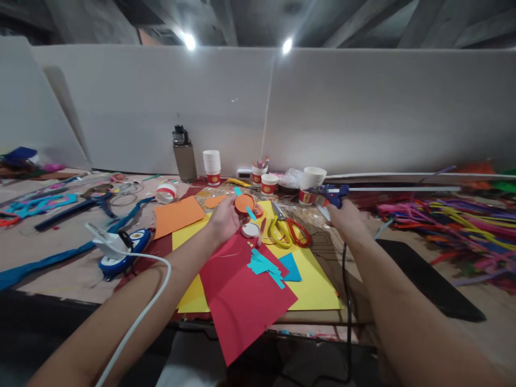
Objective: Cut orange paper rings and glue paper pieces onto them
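My left hand is closed on an orange disc that has small teal strips standing out above and below it. Wrapped around the handle of a blue glue gun is my right hand; a long pale glue stick juts from its back to the right. The gun's nozzle points left toward the cups. Below my left hand, a white round lid-like piece sits near red paper. Teal paper strips lie on that sheet, beside a blue paper square.
Yellow-and-red-handled scissors lie on yellow paper. Paper cup stacks, a bottle and a white panel stand behind. Left are orange paper and a power strip; right, colourful pipe cleaners. A black cord hangs from the gun.
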The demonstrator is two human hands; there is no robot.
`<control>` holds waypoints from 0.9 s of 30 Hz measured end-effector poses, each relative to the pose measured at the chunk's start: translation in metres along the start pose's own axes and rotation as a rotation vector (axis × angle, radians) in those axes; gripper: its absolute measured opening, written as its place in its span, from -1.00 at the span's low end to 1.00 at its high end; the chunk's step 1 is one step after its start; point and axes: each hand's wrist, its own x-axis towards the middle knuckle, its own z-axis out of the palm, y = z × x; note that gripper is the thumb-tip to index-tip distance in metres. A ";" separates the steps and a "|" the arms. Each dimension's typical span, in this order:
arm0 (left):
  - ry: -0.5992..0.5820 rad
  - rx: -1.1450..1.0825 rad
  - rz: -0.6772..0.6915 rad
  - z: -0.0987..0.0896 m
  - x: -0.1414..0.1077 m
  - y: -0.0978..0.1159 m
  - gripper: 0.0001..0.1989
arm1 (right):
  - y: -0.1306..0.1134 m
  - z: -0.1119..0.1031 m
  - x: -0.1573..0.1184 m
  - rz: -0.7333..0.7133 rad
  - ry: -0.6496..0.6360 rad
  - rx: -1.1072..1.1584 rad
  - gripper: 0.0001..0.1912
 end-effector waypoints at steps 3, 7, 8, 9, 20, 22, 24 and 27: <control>-0.047 -0.006 -0.026 0.000 0.000 0.001 -0.71 | -0.003 0.003 -0.002 -0.016 -0.031 0.224 -0.68; -0.047 0.035 -0.008 0.000 0.000 -0.002 -0.75 | -0.020 0.006 -0.021 -0.102 -0.129 0.467 -0.72; -0.052 0.042 -0.003 0.000 0.000 -0.003 -0.77 | -0.026 0.006 -0.028 -0.145 -0.180 0.618 -0.71; -0.058 0.045 0.005 0.000 0.001 -0.005 -0.80 | -0.033 0.006 -0.036 -0.186 -0.230 0.722 -0.70; 0.041 0.346 0.270 0.006 -0.003 -0.015 -0.86 | -0.050 0.014 -0.090 -0.526 -0.369 0.506 -0.77; 0.021 0.343 0.271 0.007 -0.004 -0.016 -0.84 | -0.048 0.015 -0.089 -0.568 -0.339 0.409 -0.78; 0.014 0.329 0.265 0.007 -0.004 -0.016 -0.81 | -0.047 0.015 -0.087 -0.564 -0.340 0.413 -0.78; 0.054 0.293 0.246 0.004 -0.002 -0.016 -0.80 | -0.049 0.014 -0.084 -0.455 -0.375 0.574 -0.78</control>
